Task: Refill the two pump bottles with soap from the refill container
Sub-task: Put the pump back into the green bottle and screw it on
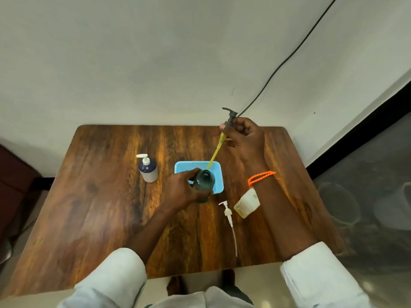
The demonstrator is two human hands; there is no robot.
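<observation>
Midway, by the look of it. Left hand [182,192] wrapped round the dark bottle [203,185], upright on the table [100,207] at the near edge of the blue tray [195,166], mouth open. Right hand [242,135] closed on the dark pump [230,115], lifted clear, yellow-coated tube [214,154] hanging over the tray. White pump [228,213] lying loose to the near right, touching nothing. Pale container [246,203] beside it under the right forearm, probably the refill or the second bottle. White-topped bottle [148,170] far left, capped. Both pumps out; pouring and recapping seemingly left.
</observation>
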